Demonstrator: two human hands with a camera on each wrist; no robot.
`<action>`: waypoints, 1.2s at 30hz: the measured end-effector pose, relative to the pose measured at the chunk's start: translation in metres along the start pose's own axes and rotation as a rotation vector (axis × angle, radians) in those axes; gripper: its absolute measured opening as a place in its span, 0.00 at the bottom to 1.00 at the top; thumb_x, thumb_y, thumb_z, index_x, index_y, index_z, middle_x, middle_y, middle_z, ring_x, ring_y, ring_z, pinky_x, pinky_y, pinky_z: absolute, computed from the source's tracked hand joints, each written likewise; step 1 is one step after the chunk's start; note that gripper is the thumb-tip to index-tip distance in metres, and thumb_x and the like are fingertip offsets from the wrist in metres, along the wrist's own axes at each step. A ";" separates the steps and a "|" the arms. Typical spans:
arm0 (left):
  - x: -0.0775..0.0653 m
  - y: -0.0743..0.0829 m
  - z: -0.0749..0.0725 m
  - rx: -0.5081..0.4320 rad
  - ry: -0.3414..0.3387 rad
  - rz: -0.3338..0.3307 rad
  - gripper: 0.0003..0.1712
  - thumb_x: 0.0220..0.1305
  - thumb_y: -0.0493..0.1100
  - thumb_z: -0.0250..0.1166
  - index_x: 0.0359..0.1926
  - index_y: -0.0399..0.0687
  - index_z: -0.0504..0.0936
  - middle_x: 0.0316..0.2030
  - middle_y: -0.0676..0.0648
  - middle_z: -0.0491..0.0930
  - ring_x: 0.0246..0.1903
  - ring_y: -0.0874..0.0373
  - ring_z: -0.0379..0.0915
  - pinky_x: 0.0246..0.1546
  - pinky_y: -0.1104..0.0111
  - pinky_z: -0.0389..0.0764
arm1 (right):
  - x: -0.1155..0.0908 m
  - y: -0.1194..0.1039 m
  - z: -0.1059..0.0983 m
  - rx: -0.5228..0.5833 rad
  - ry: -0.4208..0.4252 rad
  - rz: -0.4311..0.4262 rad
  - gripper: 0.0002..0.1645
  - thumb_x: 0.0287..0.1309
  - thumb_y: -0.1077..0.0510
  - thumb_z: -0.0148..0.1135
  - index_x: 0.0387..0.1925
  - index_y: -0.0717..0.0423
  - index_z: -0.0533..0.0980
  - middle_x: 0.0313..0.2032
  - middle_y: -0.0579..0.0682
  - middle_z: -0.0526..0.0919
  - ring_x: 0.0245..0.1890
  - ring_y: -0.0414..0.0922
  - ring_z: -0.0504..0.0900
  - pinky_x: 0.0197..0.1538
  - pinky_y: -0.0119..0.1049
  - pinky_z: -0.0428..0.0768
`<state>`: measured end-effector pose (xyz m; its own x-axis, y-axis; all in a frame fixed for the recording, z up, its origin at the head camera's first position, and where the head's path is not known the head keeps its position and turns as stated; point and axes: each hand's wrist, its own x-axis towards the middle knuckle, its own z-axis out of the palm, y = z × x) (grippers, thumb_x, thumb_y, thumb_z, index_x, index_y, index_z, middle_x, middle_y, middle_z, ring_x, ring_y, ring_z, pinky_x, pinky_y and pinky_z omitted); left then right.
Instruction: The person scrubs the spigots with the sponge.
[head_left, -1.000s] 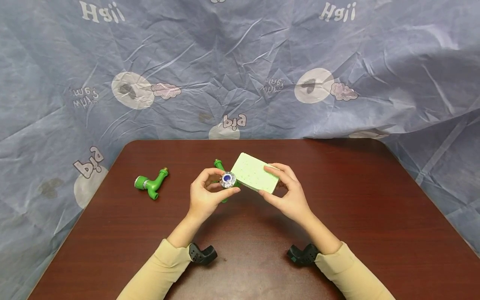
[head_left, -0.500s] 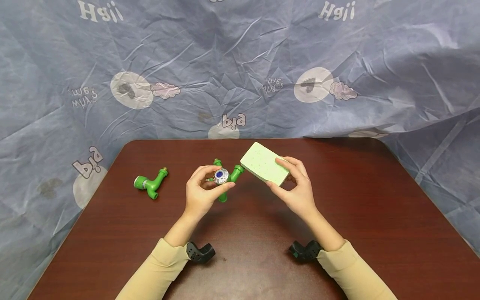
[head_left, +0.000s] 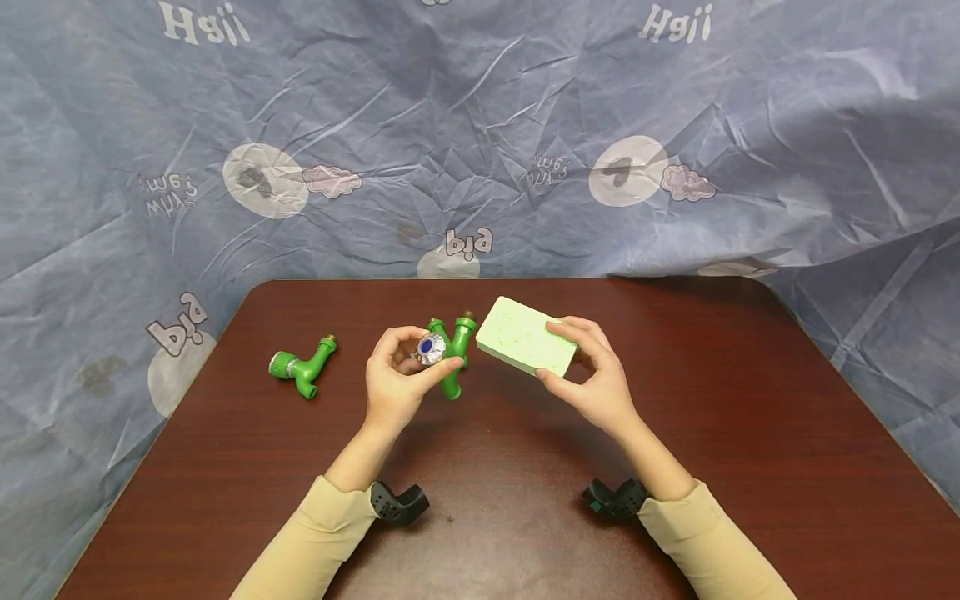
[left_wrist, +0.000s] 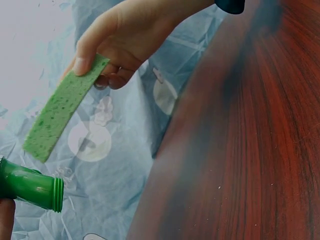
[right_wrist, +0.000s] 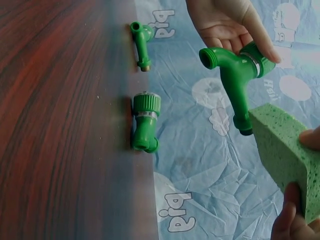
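My left hand holds a green plastic tap by its knob, which has a silver rim and blue centre. The tap is raised above the table; its threaded spout shows in the left wrist view. My right hand grips a light green sponge between thumb and fingers, tilted, close to the right of the tap. In the right wrist view the sponge's corner lies near the tap's inlet end; whether they touch I cannot tell. A second tap lies on the table, partly hidden behind the held one.
A third green tap with a ribbed knob lies at the left of the dark red-brown table. Behind the table hangs a wrinkled blue-grey printed cloth. Each wrist carries a black camera mount.
The sponge has moved off the held tap, rightward and up, then slightly back down. My left hand has shifted a little left and turned the tap so its inlet points farther up.
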<state>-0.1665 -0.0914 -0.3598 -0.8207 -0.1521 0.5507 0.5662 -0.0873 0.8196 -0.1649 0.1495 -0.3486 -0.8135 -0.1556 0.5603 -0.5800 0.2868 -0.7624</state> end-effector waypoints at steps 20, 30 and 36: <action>-0.004 -0.022 -0.004 0.029 -0.188 -0.099 0.28 0.43 0.25 0.73 0.50 0.29 0.77 0.41 0.34 0.81 0.34 0.57 0.81 0.35 0.65 0.83 | -0.004 0.001 0.008 0.068 -0.041 -0.003 0.33 0.40 0.76 0.70 0.53 0.71 0.73 0.55 0.64 0.69 0.39 0.40 0.74 0.35 0.31 0.76; -0.004 -0.021 -0.003 0.051 -0.208 -0.144 0.29 0.44 0.21 0.69 0.51 0.28 0.75 0.44 0.31 0.78 0.40 0.60 0.78 0.37 0.67 0.82 | -0.003 0.002 0.008 0.061 -0.046 0.004 0.33 0.40 0.75 0.70 0.53 0.70 0.73 0.55 0.63 0.69 0.37 0.39 0.75 0.34 0.29 0.75; -0.003 -0.022 -0.005 0.063 -0.185 -0.145 0.29 0.42 0.24 0.72 0.51 0.33 0.79 0.39 0.39 0.81 0.34 0.60 0.79 0.34 0.69 0.82 | -0.003 0.000 0.007 0.057 -0.043 0.016 0.33 0.40 0.75 0.70 0.54 0.69 0.73 0.55 0.63 0.69 0.37 0.40 0.74 0.34 0.29 0.75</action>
<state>-0.1760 -0.0939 -0.3808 -0.8964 0.0408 0.4413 0.4402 -0.0327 0.8973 -0.1627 0.1435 -0.3531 -0.8230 -0.1927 0.5343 -0.5674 0.2352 -0.7891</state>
